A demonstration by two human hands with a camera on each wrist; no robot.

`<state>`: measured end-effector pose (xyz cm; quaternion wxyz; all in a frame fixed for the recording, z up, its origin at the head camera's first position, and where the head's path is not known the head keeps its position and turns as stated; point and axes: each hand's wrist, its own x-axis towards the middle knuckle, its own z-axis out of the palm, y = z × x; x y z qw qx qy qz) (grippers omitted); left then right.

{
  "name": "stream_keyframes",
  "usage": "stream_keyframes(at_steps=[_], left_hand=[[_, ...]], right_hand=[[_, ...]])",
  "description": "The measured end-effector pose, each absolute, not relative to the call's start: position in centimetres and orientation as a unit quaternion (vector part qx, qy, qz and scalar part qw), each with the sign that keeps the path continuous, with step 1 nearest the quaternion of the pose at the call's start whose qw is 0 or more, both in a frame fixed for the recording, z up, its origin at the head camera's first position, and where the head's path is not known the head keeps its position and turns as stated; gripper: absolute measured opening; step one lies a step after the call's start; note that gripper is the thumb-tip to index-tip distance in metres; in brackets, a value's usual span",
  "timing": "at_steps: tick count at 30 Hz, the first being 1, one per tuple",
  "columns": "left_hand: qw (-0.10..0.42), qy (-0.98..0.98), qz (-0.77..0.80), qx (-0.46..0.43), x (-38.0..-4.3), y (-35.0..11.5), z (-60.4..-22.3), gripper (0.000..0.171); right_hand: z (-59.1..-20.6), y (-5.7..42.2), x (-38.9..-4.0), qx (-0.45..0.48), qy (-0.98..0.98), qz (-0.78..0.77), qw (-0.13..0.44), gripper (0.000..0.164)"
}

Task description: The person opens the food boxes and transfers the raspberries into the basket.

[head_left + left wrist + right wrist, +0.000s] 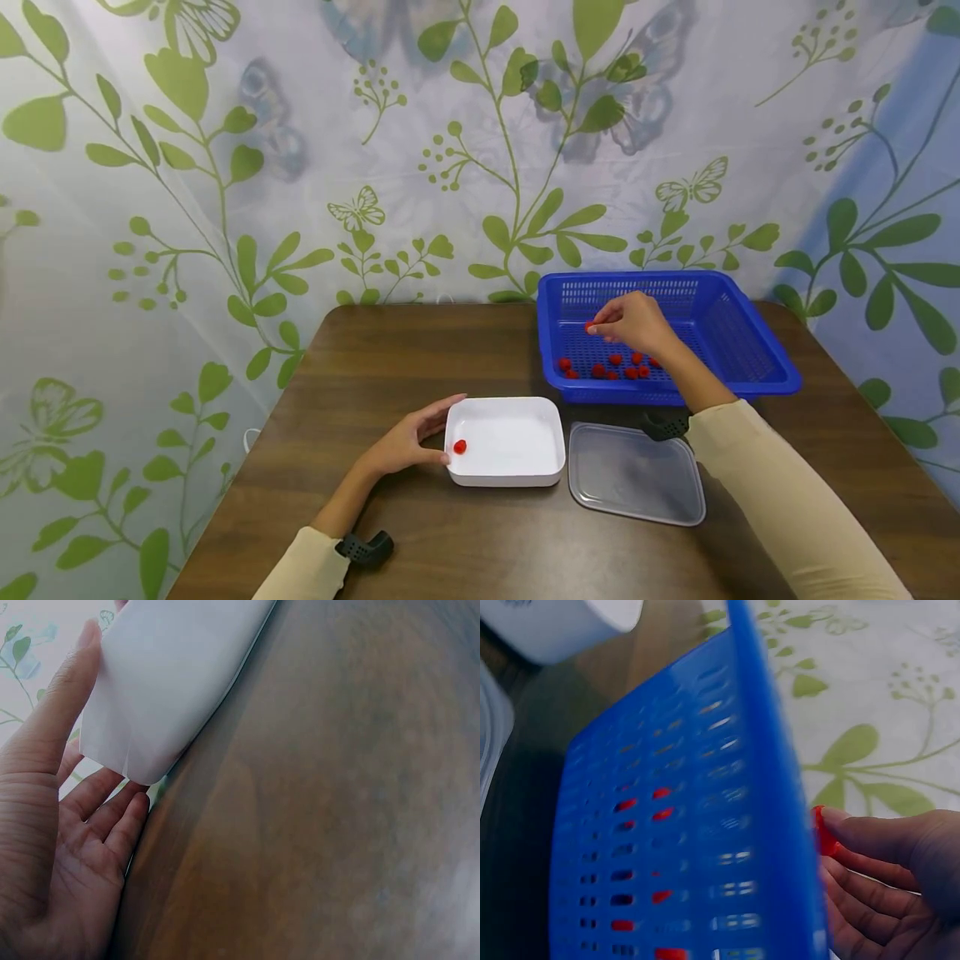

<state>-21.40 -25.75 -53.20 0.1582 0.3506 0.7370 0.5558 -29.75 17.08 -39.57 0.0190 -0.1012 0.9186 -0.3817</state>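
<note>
My left hand (408,439) holds the left end of a white rectangular container (510,442), thumb at its near corner and fingers toward the far one. In the left wrist view, the thumb lies along the container's white wall (172,675). One small red berry-like piece (460,447) sits inside, by the left wall. Over a blue perforated basket (757,350), my right hand (633,321) pinches another red berry-like piece (825,831) between thumb and fingertips. Several similar red pieces (615,359) lie on the basket's floor, toward its near left side.
A translucent lid (633,475) lies flat on the brown wooden table (450,542), right of the container and in front of the basket. Behind the table hangs a curtain (465,208) printed with green leaves. Each wrist wears a dark band (365,548).
</note>
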Motion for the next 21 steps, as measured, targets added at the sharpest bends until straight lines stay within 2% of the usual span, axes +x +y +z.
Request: stream_keyframes(at_steps=[11,21], left_hand=[[0.154,0.736,0.559,0.351,-21.4,-25.7,-52.6,0.09],[0.156,0.745,0.552,0.341,-20.7,-25.2,-53.2,0.091]], right_hand=[[-41.5,16.8,-32.0,-0.154,0.935,-0.315,0.052,0.016],[-43.7,17.0,-32.8,-0.189,0.947,-0.256,0.054,0.011]])
